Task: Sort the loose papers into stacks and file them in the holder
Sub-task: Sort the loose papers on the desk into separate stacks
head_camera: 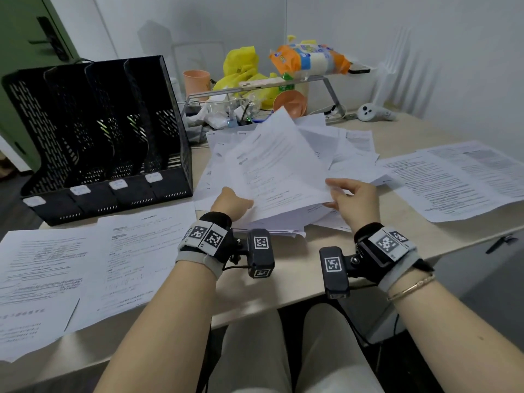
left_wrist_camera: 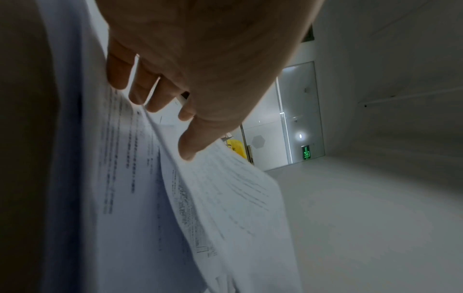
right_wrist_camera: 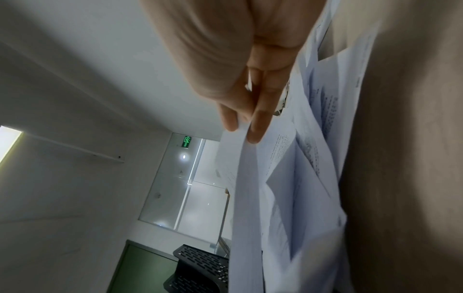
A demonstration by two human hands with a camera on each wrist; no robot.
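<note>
A loose, messy pile of printed papers (head_camera: 286, 219) lies in the middle of the table (head_camera: 297, 279). Both hands lift a few sheets (head_camera: 278, 165) off its top, tilted up toward the far side. My left hand (head_camera: 235, 204) holds their left edge, thumb on top and fingers hidden beneath; the left wrist view shows this left hand (left_wrist_camera: 162, 126) with the sheets (left_wrist_camera: 225, 198) between thumb and fingers. At the near right corner my right hand (head_camera: 334, 194) pinches a sheet, and the right wrist view has that right hand (right_wrist_camera: 241, 130) pinching the paper edge (right_wrist_camera: 248, 198). The black mesh holder (head_camera: 99, 137) stands empty at the left.
Sorted sheets lie flat at the front left (head_camera: 71, 265) and at the right (head_camera: 453, 180). Behind the pile, a metal riser (head_camera: 283, 86) carries a yellow bag, a snack pack and phones, with cups and clutter under it. A white controller (head_camera: 371, 112) sits back right.
</note>
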